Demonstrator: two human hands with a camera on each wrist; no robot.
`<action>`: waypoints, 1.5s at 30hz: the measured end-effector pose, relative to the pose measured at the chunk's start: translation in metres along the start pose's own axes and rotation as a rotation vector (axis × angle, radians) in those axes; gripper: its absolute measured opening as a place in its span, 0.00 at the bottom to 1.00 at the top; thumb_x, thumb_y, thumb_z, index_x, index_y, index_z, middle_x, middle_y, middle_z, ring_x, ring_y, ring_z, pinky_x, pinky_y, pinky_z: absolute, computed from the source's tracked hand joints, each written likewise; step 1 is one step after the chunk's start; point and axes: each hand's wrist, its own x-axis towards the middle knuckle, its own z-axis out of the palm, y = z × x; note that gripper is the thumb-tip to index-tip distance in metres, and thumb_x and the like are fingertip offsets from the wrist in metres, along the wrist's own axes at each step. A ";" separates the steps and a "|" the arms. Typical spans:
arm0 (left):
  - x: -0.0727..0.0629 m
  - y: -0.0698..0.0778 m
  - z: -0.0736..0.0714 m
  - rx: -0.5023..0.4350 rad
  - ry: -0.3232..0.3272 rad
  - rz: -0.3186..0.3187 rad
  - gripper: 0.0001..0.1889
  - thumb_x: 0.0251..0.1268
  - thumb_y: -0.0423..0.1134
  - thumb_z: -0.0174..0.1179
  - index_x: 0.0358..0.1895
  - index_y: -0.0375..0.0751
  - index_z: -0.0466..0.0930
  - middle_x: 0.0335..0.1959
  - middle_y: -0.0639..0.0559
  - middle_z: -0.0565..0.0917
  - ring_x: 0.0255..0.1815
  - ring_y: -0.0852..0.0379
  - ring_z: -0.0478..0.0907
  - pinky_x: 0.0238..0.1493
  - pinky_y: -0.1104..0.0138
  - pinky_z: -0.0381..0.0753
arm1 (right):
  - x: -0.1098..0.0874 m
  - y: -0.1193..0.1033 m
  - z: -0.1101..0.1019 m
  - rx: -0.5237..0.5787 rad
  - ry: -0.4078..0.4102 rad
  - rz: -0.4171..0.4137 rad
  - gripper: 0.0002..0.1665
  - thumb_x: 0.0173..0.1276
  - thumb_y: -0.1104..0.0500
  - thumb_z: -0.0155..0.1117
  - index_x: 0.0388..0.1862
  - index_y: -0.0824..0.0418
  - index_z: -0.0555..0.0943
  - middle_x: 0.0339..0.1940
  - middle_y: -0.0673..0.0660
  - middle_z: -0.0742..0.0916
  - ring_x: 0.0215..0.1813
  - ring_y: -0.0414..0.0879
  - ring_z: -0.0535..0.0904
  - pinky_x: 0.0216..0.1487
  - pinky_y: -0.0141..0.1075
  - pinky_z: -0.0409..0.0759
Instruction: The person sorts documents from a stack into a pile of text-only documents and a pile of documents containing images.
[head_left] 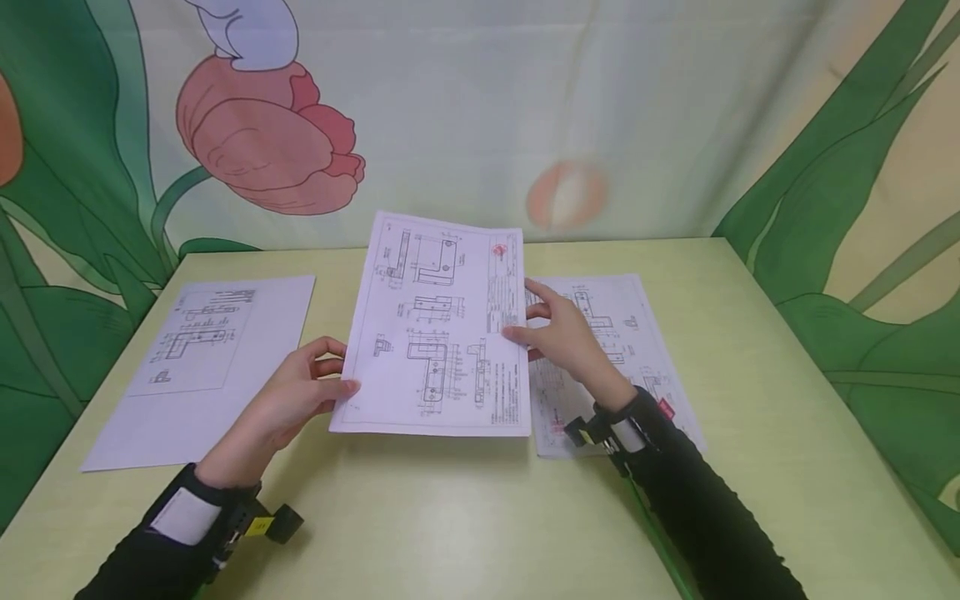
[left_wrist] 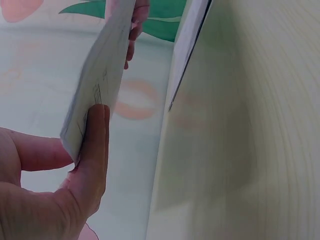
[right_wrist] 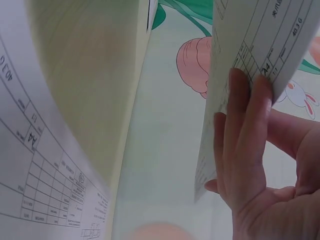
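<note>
A sheet of paper printed with a technical drawing (head_left: 397, 333) is held up over the middle of the table, tilted toward the head camera. My left hand (head_left: 296, 387) pinches its lower left corner between thumb and fingers. On the opposite edge, my right hand (head_left: 566, 329) grips it with the thumb on the front and the fingers behind. Both wrist views show the paper (left_wrist: 102, 75) between thumb and fingers, with print on its back face (right_wrist: 250, 55) as well.
To the left, another drawing sheet (head_left: 172, 425) lies on the pale table (head_left: 450, 517). Further drawing sheets (head_left: 660, 350) lie on the right, partly under my right hand and forearm. A curtain (head_left: 450, 125) with printed flowers and leaves hangs behind the table.
</note>
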 end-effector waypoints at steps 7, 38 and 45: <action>0.002 0.003 0.003 0.111 0.073 0.085 0.41 0.56 0.22 0.61 0.72 0.43 0.54 0.58 0.35 0.74 0.46 0.50 0.79 0.42 0.73 0.80 | -0.001 0.000 0.000 0.021 0.003 -0.018 0.50 0.58 0.63 0.70 0.75 0.49 0.56 0.47 0.61 0.85 0.33 0.48 0.85 0.30 0.38 0.83; 0.023 -0.016 0.028 0.614 0.091 0.141 0.31 0.49 0.25 0.67 0.61 0.26 0.71 0.56 0.32 0.75 0.43 0.44 0.81 0.35 0.65 0.81 | 0.006 0.028 0.009 -0.425 -0.168 0.051 0.37 0.59 0.66 0.67 0.69 0.59 0.68 0.49 0.60 0.83 0.44 0.47 0.81 0.40 0.33 0.81; 0.024 -0.019 0.034 0.653 0.075 0.118 0.30 0.47 0.23 0.67 0.59 0.23 0.71 0.55 0.30 0.74 0.41 0.45 0.81 0.34 0.65 0.82 | 0.005 0.030 0.009 -0.525 -0.197 0.011 0.41 0.57 0.66 0.68 0.70 0.61 0.66 0.52 0.62 0.78 0.47 0.49 0.79 0.42 0.34 0.80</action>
